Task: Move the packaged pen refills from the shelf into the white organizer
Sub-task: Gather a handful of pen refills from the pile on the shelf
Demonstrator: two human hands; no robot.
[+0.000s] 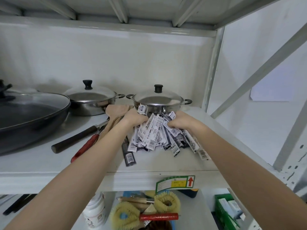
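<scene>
A heap of packaged pen refills, narrow white and dark sachets with barcodes, lies on the white shelf in front of a lidded steel pot. My left hand grips the heap's upper left side, fingers curled into the packets. My right hand grips its upper right side the same way. One dark packet lies apart, near the shelf's front edge. No white organizer is in view.
A dark wok, a second lidded pot, wooden spatulas and a red-handled tool lie left of the heap. A shelf upright stands on the right. Below are brushes, a white jar and a green crate.
</scene>
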